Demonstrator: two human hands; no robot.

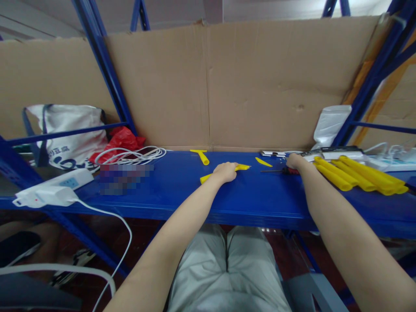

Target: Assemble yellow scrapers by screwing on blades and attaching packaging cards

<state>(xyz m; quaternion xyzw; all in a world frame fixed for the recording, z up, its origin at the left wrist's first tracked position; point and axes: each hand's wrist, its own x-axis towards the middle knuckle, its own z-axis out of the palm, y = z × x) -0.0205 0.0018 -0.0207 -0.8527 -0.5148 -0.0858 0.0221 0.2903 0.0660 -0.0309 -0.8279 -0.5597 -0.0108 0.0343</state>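
Observation:
My left hand [225, 172] is closed around a yellow tube [206, 178], pressing it to the blue shelf top; the tube's torn-looking end juts out to the right of the fingers. My right hand [294, 161] is closed on the dark red handle of a screwdriver [272, 171], whose thin shaft points left along the surface. Between the hands, a little farther back, lies a curved yellow offcut [263, 162]. Behind my left hand there is a T-shaped yellow piece [203, 157]. Several whole yellow tubes [367, 175] lie side by side to the right of my right hand.
Blue posts [112, 78] and a cardboard wall [260, 82] frame the shelf [162, 190]. At left are a white power strip [58, 184], coiled white cable [146, 155], a red bag [125, 141] and a cloth bag [73, 130]. A person's leg shows at lower left.

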